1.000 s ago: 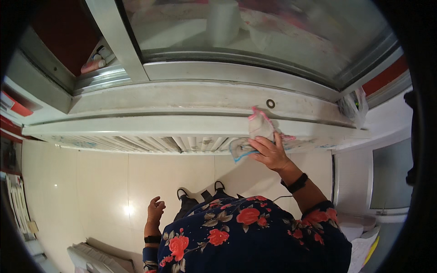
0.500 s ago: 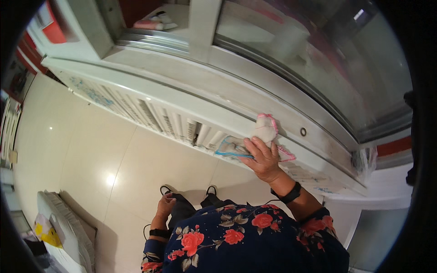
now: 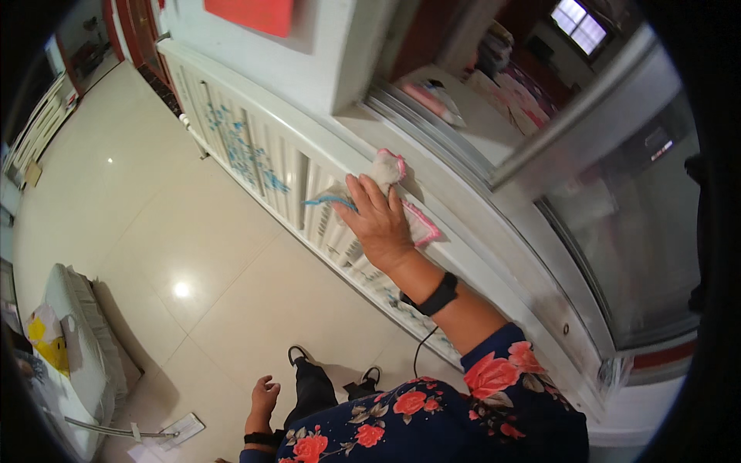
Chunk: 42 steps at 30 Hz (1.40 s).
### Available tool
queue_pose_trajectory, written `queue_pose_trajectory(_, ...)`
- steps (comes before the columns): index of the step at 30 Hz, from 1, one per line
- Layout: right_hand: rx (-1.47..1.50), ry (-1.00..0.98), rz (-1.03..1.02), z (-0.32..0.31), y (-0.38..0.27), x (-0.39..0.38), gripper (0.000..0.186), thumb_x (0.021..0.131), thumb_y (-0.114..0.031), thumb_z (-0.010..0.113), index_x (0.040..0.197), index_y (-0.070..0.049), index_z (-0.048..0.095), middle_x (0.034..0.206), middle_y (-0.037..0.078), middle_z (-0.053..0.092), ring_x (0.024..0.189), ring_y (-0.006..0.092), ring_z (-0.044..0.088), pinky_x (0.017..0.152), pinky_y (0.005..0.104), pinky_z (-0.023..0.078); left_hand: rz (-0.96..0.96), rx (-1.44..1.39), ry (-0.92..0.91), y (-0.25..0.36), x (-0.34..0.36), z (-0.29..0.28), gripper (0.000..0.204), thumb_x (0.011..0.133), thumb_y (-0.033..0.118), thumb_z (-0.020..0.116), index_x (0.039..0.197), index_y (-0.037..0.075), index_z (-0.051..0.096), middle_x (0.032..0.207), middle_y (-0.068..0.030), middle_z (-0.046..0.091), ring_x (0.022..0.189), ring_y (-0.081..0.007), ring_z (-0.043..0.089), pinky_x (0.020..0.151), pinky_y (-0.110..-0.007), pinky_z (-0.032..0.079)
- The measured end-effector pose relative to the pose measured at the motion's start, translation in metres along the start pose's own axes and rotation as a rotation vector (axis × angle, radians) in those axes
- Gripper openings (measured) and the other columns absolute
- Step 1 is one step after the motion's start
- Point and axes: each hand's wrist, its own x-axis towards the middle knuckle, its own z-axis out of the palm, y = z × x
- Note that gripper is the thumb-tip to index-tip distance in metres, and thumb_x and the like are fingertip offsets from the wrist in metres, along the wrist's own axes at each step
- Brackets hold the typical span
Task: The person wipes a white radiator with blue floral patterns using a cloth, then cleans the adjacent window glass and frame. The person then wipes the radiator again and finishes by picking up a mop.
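Observation:
My right hand (image 3: pixel 377 224) presses a pale cleaning cloth (image 3: pixel 388 170) onto the top ledge of a white radiator cover. Its fingers lie over the bunched cloth, and pink and blue edging sticks out around them. Part of the cloth is hidden beneath the palm. Blue floral decoration marks the slatted front of the radiator cover (image 3: pixel 231 92). My left hand (image 3: pixel 265 393) hangs low over the floor by my leg, fingers loosely bent and apart, with nothing in it.
A sliding window (image 3: pixel 455 143) with metal tracks runs behind the ledge, and pink and white items lie beyond it. At lower left stands a covered seat (image 3: pixel 81 332) bearing a yellow-and-white item. A small ring (image 3: pixel 566 329) lies on the sill. Pale tiles (image 3: pixel 154 231) cover the floor.
My right hand and the cloth have moved left along the radiator's top ledge. The view has shifted left too, and the left hand still hangs at my side.

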Motion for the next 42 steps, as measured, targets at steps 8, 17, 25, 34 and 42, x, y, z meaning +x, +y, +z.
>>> queue_pose_trajectory(8, 0.062, 0.026, -0.038, 0.09, -0.027, 0.129, 0.022, 0.072, -0.01, 0.055, 0.092, -0.017, 0.062, 0.115, 0.008, 0.048, 0.108, 0.0241, 0.042, 0.086, 0.0472, 0.034, 0.064, 0.077, 0.051, 0.008, 0.051, -0.051, 0.044, 0.077, 0.014, 0.059, 0.115, -0.002, 0.047, 0.089, -0.0124, 0.062, 0.073, -0.0165, 0.059, 0.065, -0.029, 0.048)
queue_pose_trajectory(17, 0.178, 0.041, -0.021, 0.085, -0.026, 0.139, 0.028, 0.071, -0.006, 0.056, 0.096, -0.018, 0.061, 0.12, 0.008, 0.046, 0.114, 0.0234, 0.039, 0.087, 0.0408, 0.036, 0.184, 0.114, -0.089, 0.086, 0.069, -0.035, 0.045, 0.076, 0.017, 0.06, 0.116, 0.0, 0.048, 0.093, -0.0144, 0.063, 0.081, -0.0194, 0.06, 0.072, -0.031, 0.048)
queue_pose_trajectory(25, 0.101, -0.107, 0.245, -0.035, 0.001, -0.042, 0.044, 0.058, -0.008, 0.065, 0.102, -0.017, 0.061, 0.126, 0.015, 0.043, 0.116, 0.0308, 0.041, 0.086, 0.0475, 0.035, 0.236, 0.302, -0.123, 0.072, 0.076, -0.034, 0.045, 0.073, 0.024, 0.064, 0.111, 0.002, 0.051, 0.09, -0.015, 0.064, 0.084, -0.0269, 0.062, 0.074, -0.035, 0.049)
queue_pose_trajectory(34, 0.064, -0.119, 0.408, -0.127, 0.02, -0.162, 0.043, 0.058, -0.004, 0.059, 0.099, -0.015, 0.061, 0.119, 0.01, 0.051, 0.111, 0.0265, 0.046, 0.088, 0.0463, 0.031, 0.268, 0.287, -0.125, 0.092, 0.068, -0.005, 0.044, 0.074, 0.023, 0.064, 0.11, 0.001, 0.052, 0.088, -0.0153, 0.064, 0.085, -0.0263, 0.062, 0.074, -0.035, 0.048)
queue_pose_trajectory(42, 0.196, -0.086, 0.15, -0.068, 0.022, -0.081, 0.047, 0.058, -0.006, 0.062, 0.104, -0.015, 0.06, 0.115, 0.011, 0.051, 0.109, 0.0287, 0.046, 0.088, 0.0459, 0.035, 0.319, 0.257, -0.194, 0.131, 0.068, 0.032, 0.046, 0.075, 0.021, 0.064, 0.114, 0.001, 0.049, 0.091, -0.0154, 0.063, 0.084, -0.0238, 0.062, 0.074, -0.032, 0.049)
